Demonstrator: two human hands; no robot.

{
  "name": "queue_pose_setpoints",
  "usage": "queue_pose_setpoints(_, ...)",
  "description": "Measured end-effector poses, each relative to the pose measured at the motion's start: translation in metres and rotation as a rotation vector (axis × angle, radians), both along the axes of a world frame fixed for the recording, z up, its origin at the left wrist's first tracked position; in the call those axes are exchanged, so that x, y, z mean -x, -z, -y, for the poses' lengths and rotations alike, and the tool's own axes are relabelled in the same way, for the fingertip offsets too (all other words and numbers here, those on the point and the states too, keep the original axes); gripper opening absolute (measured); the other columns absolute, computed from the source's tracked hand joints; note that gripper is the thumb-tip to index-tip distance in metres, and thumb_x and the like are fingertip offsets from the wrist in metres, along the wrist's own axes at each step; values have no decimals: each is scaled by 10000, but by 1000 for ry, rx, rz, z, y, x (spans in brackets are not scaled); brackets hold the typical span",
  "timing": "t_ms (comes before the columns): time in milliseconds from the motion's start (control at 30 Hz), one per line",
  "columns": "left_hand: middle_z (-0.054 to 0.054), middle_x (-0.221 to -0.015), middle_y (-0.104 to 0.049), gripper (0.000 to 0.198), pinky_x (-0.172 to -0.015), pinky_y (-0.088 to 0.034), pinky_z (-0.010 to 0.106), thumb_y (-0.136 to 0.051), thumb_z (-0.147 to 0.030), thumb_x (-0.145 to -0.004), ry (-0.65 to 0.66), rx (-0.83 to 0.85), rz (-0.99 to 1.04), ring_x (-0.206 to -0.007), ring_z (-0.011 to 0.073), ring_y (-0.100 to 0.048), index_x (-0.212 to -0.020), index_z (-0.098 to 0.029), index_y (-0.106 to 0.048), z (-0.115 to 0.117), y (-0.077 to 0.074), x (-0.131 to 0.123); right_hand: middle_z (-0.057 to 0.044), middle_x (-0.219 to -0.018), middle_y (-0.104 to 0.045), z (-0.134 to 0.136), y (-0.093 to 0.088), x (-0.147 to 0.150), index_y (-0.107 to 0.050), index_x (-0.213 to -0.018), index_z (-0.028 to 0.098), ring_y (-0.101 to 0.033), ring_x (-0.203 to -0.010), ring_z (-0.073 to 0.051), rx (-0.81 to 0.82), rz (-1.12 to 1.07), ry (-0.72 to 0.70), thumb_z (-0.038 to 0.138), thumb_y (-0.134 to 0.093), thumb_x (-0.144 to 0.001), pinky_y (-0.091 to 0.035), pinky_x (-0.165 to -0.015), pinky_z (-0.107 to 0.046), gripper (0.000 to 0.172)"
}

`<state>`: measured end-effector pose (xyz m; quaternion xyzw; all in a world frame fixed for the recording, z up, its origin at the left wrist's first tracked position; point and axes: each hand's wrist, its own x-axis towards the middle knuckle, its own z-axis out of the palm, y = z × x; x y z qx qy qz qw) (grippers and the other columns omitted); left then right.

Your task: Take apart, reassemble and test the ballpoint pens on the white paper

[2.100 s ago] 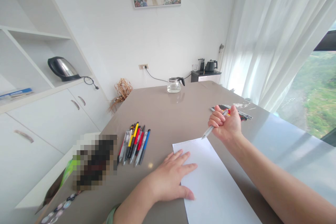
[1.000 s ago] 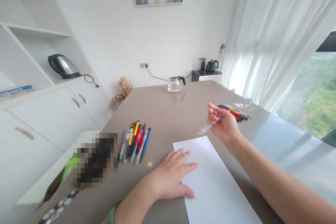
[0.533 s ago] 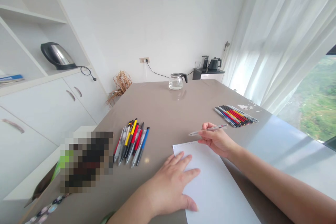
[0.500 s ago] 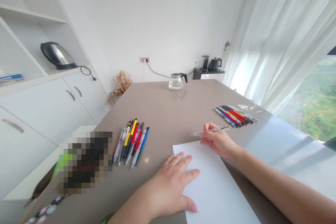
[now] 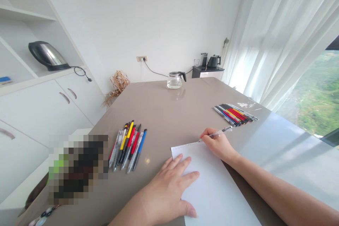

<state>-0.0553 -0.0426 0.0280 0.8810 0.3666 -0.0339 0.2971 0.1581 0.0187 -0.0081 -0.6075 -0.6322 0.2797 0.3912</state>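
Observation:
A white sheet of paper (image 5: 212, 183) lies on the brown table (image 5: 159, 109). My left hand (image 5: 173, 187) rests flat with fingers spread on the paper's left edge. Near the sheet's top edge, my right hand (image 5: 217, 143) grips a clear pen (image 5: 224, 130), its tip down at the paper. Faint small marks run along that top edge. Left of the paper is a loose bunch of pens (image 5: 128, 144) in yellow, red, blue and clear. Farther back on the right, several more pens (image 5: 234, 114) lie side by side.
A glass pot (image 5: 174, 80) with a black handle stands at the table's far end. Paper scraps (image 5: 246, 105) lie near the right edge. A blurred patch (image 5: 79, 169) covers something at the left edge. A kettle (image 5: 49, 56) sits on the left shelf.
My right hand has turned and lowered, bringing the pen from nearly level to steeply tilted with its tip at the paper. The whole view has shifted slightly.

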Motion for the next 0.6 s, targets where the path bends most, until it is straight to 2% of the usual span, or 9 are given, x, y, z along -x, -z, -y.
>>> queue_pose_setpoints(600, 35, -1403, -101, 717, -1013, -60, 457, -613, -481, -617, -30, 39, -46, -1267, 268, -7, -1254, -338, -317, 0, -8, -5, 18, -540, -492, -1, 4, 0, -533, -600, 170, -430, -529, -113, -5, 14, -31, 194, -399, -669, -333, -487, -222, 152)
